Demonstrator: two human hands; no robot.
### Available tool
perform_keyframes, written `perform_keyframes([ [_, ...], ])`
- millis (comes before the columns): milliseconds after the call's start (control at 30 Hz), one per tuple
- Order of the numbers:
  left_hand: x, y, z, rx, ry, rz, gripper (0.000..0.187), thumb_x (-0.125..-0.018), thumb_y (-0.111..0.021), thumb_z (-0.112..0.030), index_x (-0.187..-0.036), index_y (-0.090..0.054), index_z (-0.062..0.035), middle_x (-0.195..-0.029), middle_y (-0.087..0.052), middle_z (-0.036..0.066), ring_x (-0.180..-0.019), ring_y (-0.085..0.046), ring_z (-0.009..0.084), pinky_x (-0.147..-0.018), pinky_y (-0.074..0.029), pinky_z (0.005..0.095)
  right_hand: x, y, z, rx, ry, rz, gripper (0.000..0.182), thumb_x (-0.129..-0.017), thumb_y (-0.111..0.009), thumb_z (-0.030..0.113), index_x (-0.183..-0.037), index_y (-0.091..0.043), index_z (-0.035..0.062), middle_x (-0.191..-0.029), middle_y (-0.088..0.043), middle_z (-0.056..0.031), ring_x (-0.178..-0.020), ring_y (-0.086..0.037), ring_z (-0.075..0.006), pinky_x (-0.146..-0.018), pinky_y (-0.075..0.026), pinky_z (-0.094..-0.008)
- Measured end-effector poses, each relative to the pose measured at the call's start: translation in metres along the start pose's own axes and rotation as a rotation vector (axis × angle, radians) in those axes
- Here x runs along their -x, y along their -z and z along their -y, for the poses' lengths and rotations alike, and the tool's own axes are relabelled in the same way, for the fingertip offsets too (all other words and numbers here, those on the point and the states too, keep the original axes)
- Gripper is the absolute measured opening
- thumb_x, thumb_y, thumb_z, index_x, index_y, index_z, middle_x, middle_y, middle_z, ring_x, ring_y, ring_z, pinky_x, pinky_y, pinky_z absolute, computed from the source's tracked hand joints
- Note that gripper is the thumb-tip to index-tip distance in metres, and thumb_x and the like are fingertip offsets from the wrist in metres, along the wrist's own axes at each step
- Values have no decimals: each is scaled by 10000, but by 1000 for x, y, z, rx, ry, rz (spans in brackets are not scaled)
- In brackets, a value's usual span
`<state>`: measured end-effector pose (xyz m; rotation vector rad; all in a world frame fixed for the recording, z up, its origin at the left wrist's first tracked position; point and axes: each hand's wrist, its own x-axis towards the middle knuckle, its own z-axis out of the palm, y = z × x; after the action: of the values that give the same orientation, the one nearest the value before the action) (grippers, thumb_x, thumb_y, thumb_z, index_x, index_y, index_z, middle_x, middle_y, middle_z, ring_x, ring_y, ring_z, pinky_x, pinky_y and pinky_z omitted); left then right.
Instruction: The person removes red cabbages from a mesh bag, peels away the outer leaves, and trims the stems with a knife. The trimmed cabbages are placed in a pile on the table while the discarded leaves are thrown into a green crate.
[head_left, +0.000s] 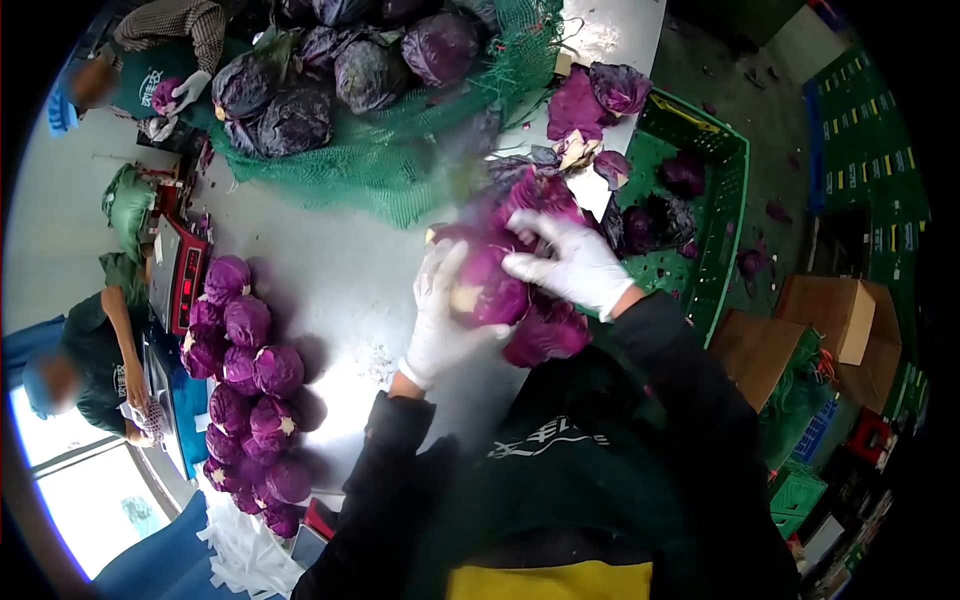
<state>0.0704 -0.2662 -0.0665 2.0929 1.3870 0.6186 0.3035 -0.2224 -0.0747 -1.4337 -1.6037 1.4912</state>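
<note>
Two gloved hands clamp one red cabbage point(490, 285) above the white table point(340, 270), the left hand point(440, 320) cupping its pale stem end, which faces the worker, while the right hand point(570, 262) grips over the top, apparently to peel outer leaves, trimmed heads point(250, 390) stacked left.

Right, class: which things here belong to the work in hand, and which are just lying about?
In hand:
left hand
right hand
cabbage, held by both
crate of loose leaves

Lying about:
trimmed cabbages by the table edge
netted cabbages
scale
cardboard boxes
</note>
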Motion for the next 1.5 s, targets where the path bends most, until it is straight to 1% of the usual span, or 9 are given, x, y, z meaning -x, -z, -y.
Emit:
perform_keyframes([
  [100, 1, 7, -5, 308, 113, -5, 1161, -595, -916, -166, -1523, -232, -34, -1505, -304, 196, -1424, -284, 328, -1170, -269, 429, 2, -25, 1, -525, -77, 55, 587, -887, -737, 266, -1378, -510, 38, -1246, -637, -119, -1154, -596, -185, -998, -451, -304],
  [233, 6, -26, -6, 683, 308, -184, 1141, -649, -896, -116, -1521, -169, -1, -1450, -330, 182, -1319, -415, 277, -1072, -423, 397, 8, -25, 0, -375, -81, 58, 570, -909, -705, 305, -1361, -512, 17, -1205, -659, -136, -1117, -622, -210, -972, -464, -319],
  [400, 6, -20, -6, 823, 342, -244, 985, -719, -812, 8, -1493, -202, -6, -1431, -368, 135, -1264, -481, 235, -1024, -480, 373, 3, -27, -16, 312, 506, -310, 291, -895, -590, 184, -1143, -590, 30, -951, -680, -219, -853, -678, -369, -718, -556, -447],
  [600, 14, -18, 7, 849, 315, -276, 928, -748, -756, 47, -1499, -218, -40, -1475, -342, 105, -1298, -449, 227, -1059, -452, 373, -8, -2, -52, 128, 297, -388, 235, -910, -608, 128, -1130, -624, 45, -807, -696, -160, -745, -700, -297, -696, -554, -373],
  [700, 10, -16, 16, 942, 381, -370, 899, -746, -749, 62, -1490, -257, -46, -1478, -345, 100, -1312, -442, 232, -1064, -452, 378, -14, 44, -35, -145, -224, -378, 349, -955, -629, 195, -1279, -606, 67, -816, -685, -63, -672, -604, -130, -662, -518, -272],
  [733, 3, -16, 11, 883, 327, -355, 903, -739, -759, 54, -1487, -263, -45, -1477, -344, 101, -1315, -441, 233, -1065, -453, 381, -15, 43, -31, -71, 123, -462, 447, -912, -678, 223, -1329, -576, 99, -951, -695, -89, -728, -614, -135, -699, -519, -263],
  [900, -33, -19, 0, 606, -16, -96, 1006, -672, -852, -41, -1481, -253, -19, -1484, -319, 133, -1339, -415, 261, -1089, -429, 402, 4, 24, 23, 391, 219, -113, 784, -778, -807, 358, -1450, -462, 149, -1384, -516, -156, -1335, -430, -308, -1102, -371, -399],
  [1067, -48, -7, 0, 40, -163, -75, 997, -680, -877, -113, -1456, -262, -5, -1436, -320, 154, -1333, -397, 257, -1120, -368, 398, -3, 22, -16, 221, 273, -112, 544, -821, -717, 435, -1263, -631, 128, -1169, -658, -130, -1074, -635, -302, -920, -508, -382],
  [1500, -37, -38, -1, 420, -10, -71, 1100, -687, -867, -128, -1514, -151, -10, -1493, -324, 180, -1361, -391, 278, -1150, -328, 413, -28, 45, -33, 741, 431, -576, 163, -756, -682, 248, -892, -683, 159, -1069, -640, 20, -1047, -580, -245, -767, -547, -386],
])
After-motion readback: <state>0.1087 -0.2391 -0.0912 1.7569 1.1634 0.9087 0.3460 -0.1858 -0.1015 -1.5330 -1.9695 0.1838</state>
